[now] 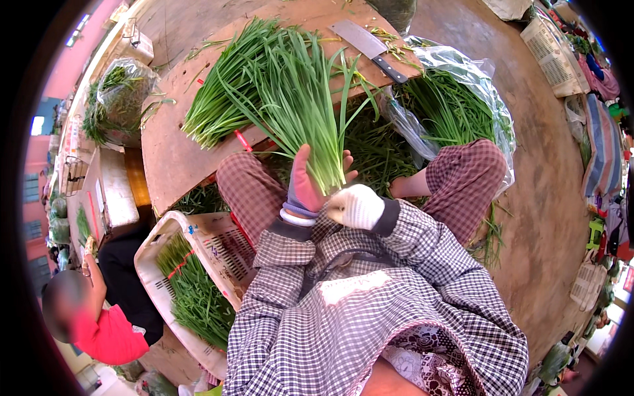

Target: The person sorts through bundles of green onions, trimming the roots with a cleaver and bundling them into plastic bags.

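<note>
A loose bunch of garlic chives (307, 105) lies in my left hand (305, 187), its pale stem ends toward me and its leaves fanning out over the board. The thumb is on one side of the stems and the fingertips show on the other. My right hand (360, 206), in a white knitted glove, is closed just beside the stem ends. What its fingers pinch, if anything, is hidden. Another pile of garlic chives (214, 115) rests on the wooden board (168, 162), partly under the held bunch. A red tie (242, 140) sits at the board's near edge.
A cleaver (363, 41) with a black handle lies on the board's right side, near trimmings. Right of it stands a clear plastic bag (502, 109) of chives. A white crate (155, 247) with tied chives is at my left. Further left sits a person in red (112, 336).
</note>
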`<state>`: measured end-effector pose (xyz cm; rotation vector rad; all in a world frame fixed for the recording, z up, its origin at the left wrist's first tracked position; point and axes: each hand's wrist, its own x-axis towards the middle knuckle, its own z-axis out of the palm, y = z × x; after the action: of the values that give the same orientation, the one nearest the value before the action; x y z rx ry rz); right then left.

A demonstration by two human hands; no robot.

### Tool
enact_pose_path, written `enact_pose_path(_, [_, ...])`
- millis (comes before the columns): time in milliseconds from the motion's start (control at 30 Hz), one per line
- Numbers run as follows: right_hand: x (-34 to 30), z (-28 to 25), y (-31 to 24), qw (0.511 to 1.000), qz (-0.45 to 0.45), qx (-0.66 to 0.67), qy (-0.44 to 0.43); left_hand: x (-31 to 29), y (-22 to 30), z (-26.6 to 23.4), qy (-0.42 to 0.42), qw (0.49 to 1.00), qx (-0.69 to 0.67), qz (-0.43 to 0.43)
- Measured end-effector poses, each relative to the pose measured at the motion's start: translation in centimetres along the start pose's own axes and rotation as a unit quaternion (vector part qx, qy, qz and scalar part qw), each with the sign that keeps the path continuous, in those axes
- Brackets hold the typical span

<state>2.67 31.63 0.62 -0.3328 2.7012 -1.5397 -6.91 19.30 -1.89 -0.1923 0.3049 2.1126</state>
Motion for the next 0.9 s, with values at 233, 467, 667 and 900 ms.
enact_pose_path(233, [1.2, 0.9, 2.1, 0.998, 0.048, 0.044, -0.019, 0.0, 0.0, -0.2, 0.023, 0.998, 0.056, 0.029])
enact_pose_path(467, [0.9, -2.9, 2.0, 0.988, 0.148, -0.028, 0.044, 0.0, -0.1, -1.3, 0.027, 0.995, 0.096, 0.024])
enact_pose_path(667, [2.6, -2.2, 2.8, 0.988, 0.098, -0.101, 0.066, 0.4, 0.0, -1.9, -0.007, 0.997, 0.061, 0.042])
enact_pose_path(900, [3.1, -4.4, 1.4, 0.983, 0.169, 0.057, 0.044, 0.3, 0.1, -2.8, 0.035, 0.983, 0.161, 0.077])
